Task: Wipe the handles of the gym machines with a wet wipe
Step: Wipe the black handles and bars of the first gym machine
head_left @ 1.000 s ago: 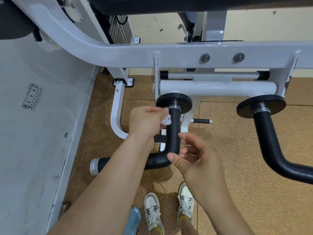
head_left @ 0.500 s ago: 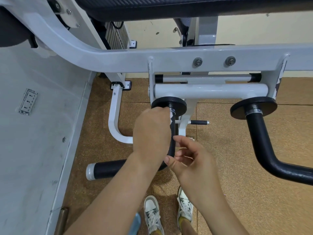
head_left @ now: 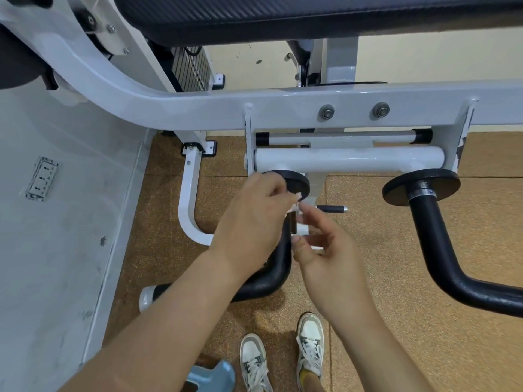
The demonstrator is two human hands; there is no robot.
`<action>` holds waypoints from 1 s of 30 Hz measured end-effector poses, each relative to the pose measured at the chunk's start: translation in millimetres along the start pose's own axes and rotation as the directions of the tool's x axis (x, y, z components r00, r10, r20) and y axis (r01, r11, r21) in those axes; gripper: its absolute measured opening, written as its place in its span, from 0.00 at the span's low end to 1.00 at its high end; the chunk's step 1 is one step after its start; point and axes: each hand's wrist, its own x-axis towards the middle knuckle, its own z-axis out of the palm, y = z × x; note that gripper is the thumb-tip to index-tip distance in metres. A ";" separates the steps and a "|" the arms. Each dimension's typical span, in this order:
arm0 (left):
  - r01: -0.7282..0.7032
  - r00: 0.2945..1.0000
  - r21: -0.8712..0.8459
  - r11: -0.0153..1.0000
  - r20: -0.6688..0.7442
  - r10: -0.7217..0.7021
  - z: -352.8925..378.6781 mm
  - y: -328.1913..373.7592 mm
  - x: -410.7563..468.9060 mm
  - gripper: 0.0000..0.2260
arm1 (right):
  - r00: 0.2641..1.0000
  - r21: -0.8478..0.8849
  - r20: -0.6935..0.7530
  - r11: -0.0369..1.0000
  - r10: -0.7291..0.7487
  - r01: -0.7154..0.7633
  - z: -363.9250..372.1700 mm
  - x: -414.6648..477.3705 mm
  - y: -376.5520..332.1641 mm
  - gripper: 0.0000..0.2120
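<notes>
A black bent handle [head_left: 268, 278] hangs from the white machine frame [head_left: 348, 162], under a black disc [head_left: 294, 182]. My left hand [head_left: 254, 219] is in front of the handle's upright part, just below the disc, and pinches a small white wet wipe [head_left: 294, 206], of which only a scrap shows. My right hand [head_left: 322, 247] is right beside it, fingers loosely curled, its fingertips reaching to the wipe; whether they pinch it is unclear. A second black handle [head_left: 435, 250] hangs at the right, untouched.
A grey wall [head_left: 56, 222] with a socket plate [head_left: 41, 178] stands at the left. The machine's white beam [head_left: 283, 111] and black pad [head_left: 311, 15] cross overhead. A short black pin [head_left: 331, 208] sticks out behind my hands. My shoes [head_left: 283, 360] stand on brown cork flooring.
My left hand has come off its grip on the handle's upright part and lifted slightly toward the disc. My right hand rose to meet it at the wipe.
</notes>
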 end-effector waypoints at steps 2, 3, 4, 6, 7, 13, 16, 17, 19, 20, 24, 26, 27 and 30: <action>0.181 0.975 -0.101 0.978 -0.111 -0.192 -1.7 7.4 -6.7 0.07 | 0.998 -0.095 0.011 0.993 -0.067 0.068 1.4 8.6 -4.1 0.21; 0.300 0.936 -0.208 0.931 -0.123 -0.329 -2.7 10.6 -8.4 0.07 | 0.995 -0.135 0.017 0.986 -0.096 0.098 2.8 12.7 -4.8 0.21; 0.433 0.867 -0.346 0.833 -0.092 -0.489 -3.3 11.9 -8.3 0.05 | 0.993 -0.166 0.024 0.979 -0.114 0.117 4.2 15.7 -4.5 0.20; 0.604 0.674 -0.617 0.505 0.057 -0.737 -2.9 10.0 -5.1 0.03 | 0.992 -0.189 0.033 0.974 -0.119 0.123 6.6 17.6 -2.8 0.20; 0.628 0.601 -0.681 0.377 0.117 -0.790 -2.7 9.1 -3.4 0.03 | 0.992 -0.188 0.033 0.974 -0.118 0.123 6.8 17.2 -1.8 0.20; 0.666 0.480 -0.736 0.117 0.304 -0.823 -4.4 13.5 -0.5 0.07 | 0.993 -0.195 0.032 0.973 -0.117 0.121 5.0 12.7 0.7 0.20; 0.673 0.572 -0.717 0.182 0.349 -0.742 -4.9 12.9 -4.7 0.09 | 0.993 -0.187 0.045 0.976 -0.106 0.113 3.6 11.6 1.4 0.20; 0.674 0.580 -0.714 0.188 0.354 -0.734 -4.1 12.4 -5.6 0.08 | 0.994 -0.184 0.045 0.977 -0.102 0.108 3.8 11.2 1.5 0.20; 0.682 0.523 -0.724 0.103 0.384 -0.761 -2.1 12.7 -5.1 0.10 | 0.995 -0.173 0.040 0.980 -0.090 0.096 5.2 11.1 1.2 0.20; 0.691 0.483 -0.721 0.041 0.419 -0.769 -0.1 13.0 -1.9 0.11 | 0.996 -0.164 0.032 0.983 -0.081 0.086 5.6 11.5 1.2 0.20; 0.733 0.428 -0.678 -0.058 0.526 -0.735 0.9 14.1 7.1 0.09 | 0.999 -0.137 0.024 0.989 -0.048 0.050 5.2 13.1 1.9 0.20; 0.708 0.480 -0.705 0.023 0.457 -0.749 -4.1 12.2 1.3 0.11 | 0.999 -0.139 0.028 0.989 -0.039 0.043 2.8 12.6 2.2 0.19; 0.682 0.519 -0.728 0.071 0.413 -0.748 -7.4 11.6 -3.7 0.11 | 0.999 -0.139 0.028 0.990 -0.035 0.038 1.7 12.7 3.1 0.19; 0.655 0.585 -0.741 0.148 0.373 -0.720 -10.2 13.2 -11.7 0.09 | 1.000 -0.116 0.023 0.993 -0.001 0.003 0.9 12.1 6.5 0.19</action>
